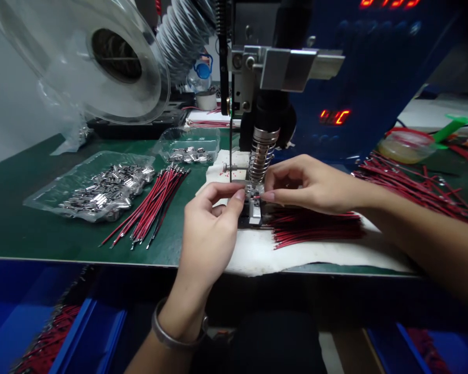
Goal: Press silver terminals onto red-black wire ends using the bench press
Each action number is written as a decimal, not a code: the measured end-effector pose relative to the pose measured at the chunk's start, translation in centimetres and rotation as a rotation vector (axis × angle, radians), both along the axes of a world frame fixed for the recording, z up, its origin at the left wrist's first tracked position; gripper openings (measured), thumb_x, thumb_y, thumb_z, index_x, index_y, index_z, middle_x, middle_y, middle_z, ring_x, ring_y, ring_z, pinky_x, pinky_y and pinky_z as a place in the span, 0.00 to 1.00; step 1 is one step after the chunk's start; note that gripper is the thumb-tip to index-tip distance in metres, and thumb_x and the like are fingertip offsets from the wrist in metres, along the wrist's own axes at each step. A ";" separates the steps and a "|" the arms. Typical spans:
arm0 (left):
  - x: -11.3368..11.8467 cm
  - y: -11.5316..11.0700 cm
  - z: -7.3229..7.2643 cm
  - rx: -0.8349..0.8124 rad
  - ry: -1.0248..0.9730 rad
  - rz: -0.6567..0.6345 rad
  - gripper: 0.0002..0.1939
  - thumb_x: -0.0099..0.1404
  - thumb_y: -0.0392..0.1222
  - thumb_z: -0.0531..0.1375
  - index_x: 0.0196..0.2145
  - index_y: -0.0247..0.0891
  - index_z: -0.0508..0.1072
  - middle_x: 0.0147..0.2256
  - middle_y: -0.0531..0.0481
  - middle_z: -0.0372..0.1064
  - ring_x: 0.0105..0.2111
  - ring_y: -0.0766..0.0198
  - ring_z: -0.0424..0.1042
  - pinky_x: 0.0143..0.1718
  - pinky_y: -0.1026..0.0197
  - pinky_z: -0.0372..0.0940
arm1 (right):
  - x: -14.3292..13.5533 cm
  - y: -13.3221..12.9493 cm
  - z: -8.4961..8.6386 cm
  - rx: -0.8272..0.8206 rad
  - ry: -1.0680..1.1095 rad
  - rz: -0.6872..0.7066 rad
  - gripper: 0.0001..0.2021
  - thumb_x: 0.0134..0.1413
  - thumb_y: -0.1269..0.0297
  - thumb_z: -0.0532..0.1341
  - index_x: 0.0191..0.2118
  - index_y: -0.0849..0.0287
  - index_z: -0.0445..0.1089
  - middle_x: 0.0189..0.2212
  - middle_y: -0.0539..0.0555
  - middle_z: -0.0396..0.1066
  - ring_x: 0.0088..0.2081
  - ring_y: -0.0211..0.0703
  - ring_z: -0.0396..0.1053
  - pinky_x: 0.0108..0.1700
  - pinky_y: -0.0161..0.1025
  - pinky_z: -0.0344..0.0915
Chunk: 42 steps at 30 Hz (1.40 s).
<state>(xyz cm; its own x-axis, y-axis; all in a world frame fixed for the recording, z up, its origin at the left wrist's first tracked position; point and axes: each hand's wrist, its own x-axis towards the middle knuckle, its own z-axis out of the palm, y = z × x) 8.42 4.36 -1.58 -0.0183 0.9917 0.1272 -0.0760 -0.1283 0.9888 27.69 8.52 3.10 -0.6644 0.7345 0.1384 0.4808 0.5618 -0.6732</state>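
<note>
My left hand (214,218) is closed in a pinch at the left side of a small metal fixture (255,212) under the soldering machine's head; what its fingertips hold is too small to make out. From the other side, my right hand (308,184) pinches at the same fixture, and a short bit of red wire (256,197) shows at its fingertips. Directly above the fixture hangs the machine's spring-wrapped head (263,148). Below my right hand, a neat stack of red wires (315,228) lies on a white cloth (257,254).
At left, a clear tray (42,195) holds small silver metal parts, beside a bundle of red and black wires (150,202). Behind stands a smaller clear tray (214,136). More red wires (413,187) lie at right, near a tub (405,143). Blue bins (89,332) sit below the table edge.
</note>
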 end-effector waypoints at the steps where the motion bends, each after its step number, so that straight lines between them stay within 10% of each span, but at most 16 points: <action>1: -0.1 0.0 0.0 -0.002 0.009 -0.004 0.08 0.59 0.43 0.64 0.36 0.37 0.74 0.17 0.59 0.48 0.16 0.74 0.51 0.17 0.70 0.50 | -0.1 -0.1 -0.1 0.044 -0.011 -0.005 0.10 0.57 0.62 0.60 0.30 0.64 0.68 0.23 0.48 0.64 0.25 0.31 0.58 0.27 0.31 0.53; 13: -0.2 -0.1 -0.2 -0.012 0.030 -0.023 0.10 0.60 0.44 0.64 0.38 0.37 0.75 0.18 0.56 0.55 0.15 0.75 0.49 0.15 0.70 0.44 | 0.1 0.1 -0.5 0.352 -0.044 0.079 0.10 0.60 0.63 0.58 0.32 0.64 0.69 0.25 0.49 0.66 0.26 0.31 0.59 0.30 0.31 0.54; 30: 0.2 -0.2 0.2 -0.023 0.087 0.030 0.11 0.58 0.46 0.65 0.35 0.37 0.75 0.16 0.57 0.53 0.14 0.75 0.46 0.14 0.70 0.40 | -0.5 -0.6 -0.3 0.253 -0.018 -0.052 0.09 0.57 0.65 0.59 0.28 0.64 0.68 0.20 0.47 0.62 0.22 0.30 0.55 0.27 0.32 0.51; 42: 0.4 0.0 0.0 0.000 -0.037 0.088 0.12 0.54 0.43 0.68 0.32 0.33 0.73 0.21 0.54 0.65 0.15 0.75 0.56 0.17 0.69 0.54 | -0.5 -0.6 -0.3 0.261 -0.023 -0.051 0.09 0.57 0.65 0.59 0.28 0.64 0.67 0.20 0.47 0.62 0.22 0.30 0.55 0.26 0.32 0.51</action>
<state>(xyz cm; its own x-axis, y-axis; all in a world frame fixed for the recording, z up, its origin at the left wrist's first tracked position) 8.79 4.38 -1.55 -0.1104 0.9861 0.1244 -0.1012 -0.1357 0.9856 27.14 7.90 2.77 -0.6324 0.7089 0.3123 0.5269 0.6892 -0.4975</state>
